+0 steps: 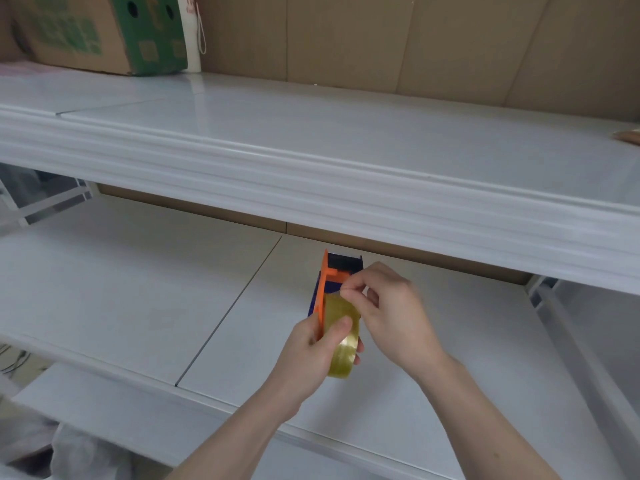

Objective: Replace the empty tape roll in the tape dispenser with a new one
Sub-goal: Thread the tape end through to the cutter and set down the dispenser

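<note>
A white upper shelf (pixel 311 161) carrying a cardboard box (pixel 100 32) overhangs the lower shelf (pixel 121 289). Above that, the left hand (pixel 311 355) grips an orange-and-blue tape dispenser (pixel 327 289) loaded with a clear yellowish tape roll (pixel 341 341). The right hand (pixel 391 313) pinches the tape's end near the roller.

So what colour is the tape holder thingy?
Orange and dark blue tape dispenser, seen from the head view.

No readable text anywhere. Green printing on the cardboard box (pixel 104 32) at the upper left too blurred to make out. Small red marks on the white bag (pixel 189 29) beside it also illegible. No label visible on the tape dispenser (pixel 329 282) or tape roll (pixel 341 337).
</note>
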